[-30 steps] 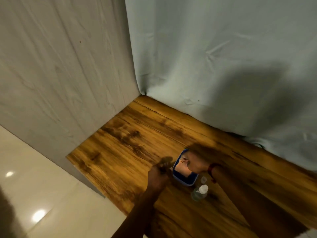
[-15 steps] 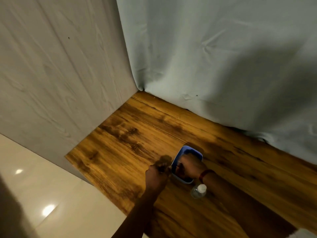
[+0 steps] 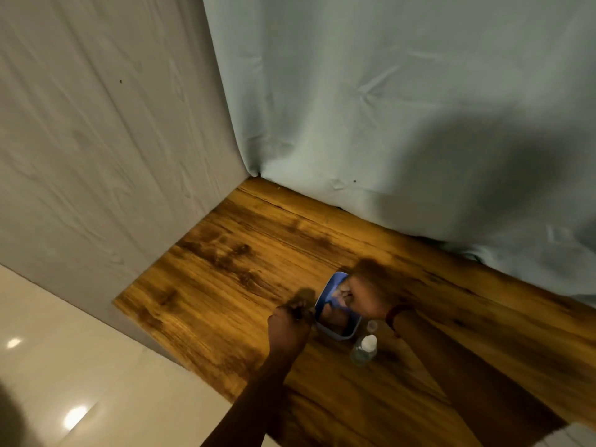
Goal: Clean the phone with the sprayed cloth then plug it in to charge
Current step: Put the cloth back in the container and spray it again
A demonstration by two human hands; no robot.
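Observation:
A phone (image 3: 335,321) in a blue case lies near the front of the wooden table (image 3: 242,253), its glossy screen up. My right hand (image 3: 367,301), with a red band at the wrist, grips the phone's right edge, fingers over the screen; the hand is motion-blurred. My left hand (image 3: 287,327) is closed just left of the phone, pinching a small brownish cloth (image 3: 303,300) that touches or nearly touches the phone's left edge. A small clear spray bottle (image 3: 363,350) with a white top stands right in front of the phone. No charging cable is visible.
A small clear cap (image 3: 372,325) lies between the bottle and my right wrist. Pale fabric sheets (image 3: 387,124) hang along the table's back and left sides. The table's left edge drops to a glossy tiled floor (image 3: 80,382).
The view has shifted slightly. My right hand has slid along the phone towards its far end, and the phone lies a little differently. My left hand stays beside it with the cloth.

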